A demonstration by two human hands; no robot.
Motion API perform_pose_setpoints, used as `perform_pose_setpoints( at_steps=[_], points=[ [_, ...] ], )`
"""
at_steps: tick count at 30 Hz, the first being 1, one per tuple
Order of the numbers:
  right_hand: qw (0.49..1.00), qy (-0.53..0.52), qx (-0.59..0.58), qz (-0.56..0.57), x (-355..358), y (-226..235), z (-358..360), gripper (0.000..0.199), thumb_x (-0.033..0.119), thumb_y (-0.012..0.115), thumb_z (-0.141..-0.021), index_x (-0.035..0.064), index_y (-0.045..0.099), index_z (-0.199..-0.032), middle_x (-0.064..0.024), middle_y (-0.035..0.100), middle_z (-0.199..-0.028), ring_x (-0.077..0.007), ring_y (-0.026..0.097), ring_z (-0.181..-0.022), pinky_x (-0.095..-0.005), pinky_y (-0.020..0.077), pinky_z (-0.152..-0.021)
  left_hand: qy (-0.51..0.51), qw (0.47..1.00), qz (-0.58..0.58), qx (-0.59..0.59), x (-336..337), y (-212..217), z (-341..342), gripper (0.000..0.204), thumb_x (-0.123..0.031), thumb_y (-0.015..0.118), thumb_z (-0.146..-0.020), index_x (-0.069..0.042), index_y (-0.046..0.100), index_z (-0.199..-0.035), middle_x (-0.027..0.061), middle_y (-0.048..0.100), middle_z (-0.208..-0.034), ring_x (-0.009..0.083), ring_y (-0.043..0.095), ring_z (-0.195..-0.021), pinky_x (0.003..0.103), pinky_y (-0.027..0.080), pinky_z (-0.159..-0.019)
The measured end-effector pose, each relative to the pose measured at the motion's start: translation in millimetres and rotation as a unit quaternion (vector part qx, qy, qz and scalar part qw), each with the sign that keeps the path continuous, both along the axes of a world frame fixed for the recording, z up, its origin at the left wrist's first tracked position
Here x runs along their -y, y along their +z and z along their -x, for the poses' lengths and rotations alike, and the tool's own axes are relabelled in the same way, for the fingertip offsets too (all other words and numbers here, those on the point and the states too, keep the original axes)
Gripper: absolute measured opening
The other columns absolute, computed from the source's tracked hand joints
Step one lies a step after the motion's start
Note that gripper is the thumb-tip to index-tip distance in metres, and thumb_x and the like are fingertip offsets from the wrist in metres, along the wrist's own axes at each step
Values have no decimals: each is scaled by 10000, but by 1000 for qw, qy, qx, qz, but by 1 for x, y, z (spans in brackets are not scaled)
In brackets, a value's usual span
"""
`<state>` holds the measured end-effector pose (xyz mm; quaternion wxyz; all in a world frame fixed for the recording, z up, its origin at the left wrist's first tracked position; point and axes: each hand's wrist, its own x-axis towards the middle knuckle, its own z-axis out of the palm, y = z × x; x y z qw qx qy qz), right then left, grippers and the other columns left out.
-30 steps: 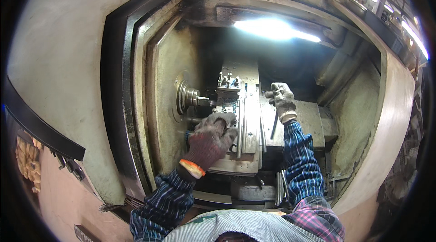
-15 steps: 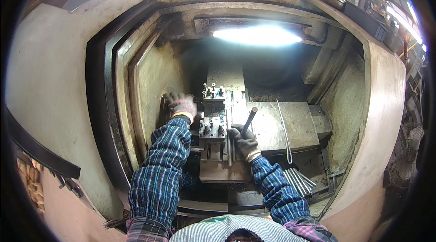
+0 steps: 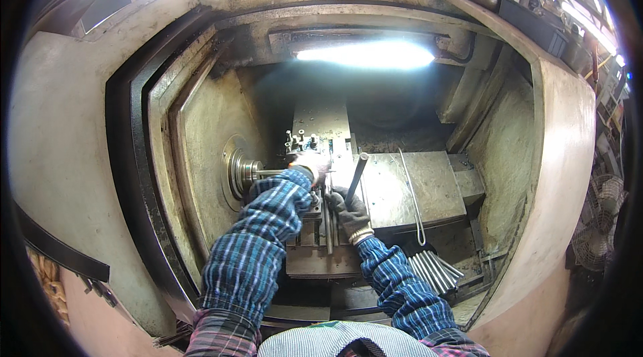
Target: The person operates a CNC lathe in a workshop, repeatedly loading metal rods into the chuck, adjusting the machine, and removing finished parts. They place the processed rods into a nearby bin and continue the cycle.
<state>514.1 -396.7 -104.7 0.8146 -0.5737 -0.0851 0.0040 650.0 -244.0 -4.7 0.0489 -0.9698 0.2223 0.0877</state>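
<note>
Both hands have shifted since half a second ago: the left one has left the chuck side and come in over the tool post, and the right one has slid along its bar toward the near end.

At the far left, the chuck point(image 3: 242, 171) sits on the machine's inner wall, a short workpiece point(image 3: 271, 173) sticking out of it. Just beside that, the left hand point(image 3: 309, 168) rests at the top of the tool post point(image 3: 303, 146), its plaid sleeve covering most of the block; the fingers are largely hidden, so I cannot tell how far they are closed or whether they grip anything. Next to it, the gloved right hand point(image 3: 349, 213) has its fingers wrapped tight around the lower end of a dark metal bar point(image 3: 357, 173), which slants up and away from the hand. Right of the bar lies the flat grey carriage plate point(image 3: 408, 186), with a thin bent wire rod point(image 3: 412, 196) lying across it. Below that, a ribbed way cover point(image 3: 435, 271) slopes down.
</note>
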Motion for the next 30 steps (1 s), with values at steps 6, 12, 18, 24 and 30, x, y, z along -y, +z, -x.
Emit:
perform_pose_setpoints(
  at_steps=[6,12,18,24,30],
  points=[
    [990,-88,24,109,6,13,5,317,128,637,-1024,62,627,-1333,27,657,-1024,-54,558,-823,-195,473,-735,-13,969,171,177,44,91,33,188,-261,578,-980,-114,678,-1043,149,726,-928,356,724,-916,502,578,-765],
    [995,-41,-28,91,4,21,7,295,210,639,-1037,59,624,-1290,22,652,-979,-72,570,-853,-230,492,-777,-32,741,518,425,7,211,136,328,-163,643,-1007,-73,621,-1321,100,713,-1155,155,670,-971,293,539,-830],
    [989,-15,-16,143,3,41,8,262,175,624,-1041,55,631,-1275,23,636,-979,-64,567,-851,-212,483,-800,35,470,861,193,-47,254,341,529,-171,643,-963,35,498,-1427,35,611,-996,98,568,-724,275,528,-632],
    [936,71,73,337,43,63,-62,306,166,716,-976,53,651,-1252,7,679,-906,-82,605,-745,-242,514,-680,255,507,765,305,-115,240,452,559,-331,649,-1000,-14,518,-1441,-62,476,-687,24,255,-401,207,177,-347],
    [657,96,135,735,-19,184,-40,376,452,601,-967,176,706,-1200,-122,730,-1095,-318,699,-1010,-450,548,-883,447,464,613,458,-150,220,529,471,-336,597,-1027,-42,590,-1394,-45,525,-759,0,306,-455,197,178,-379]
  ],
)
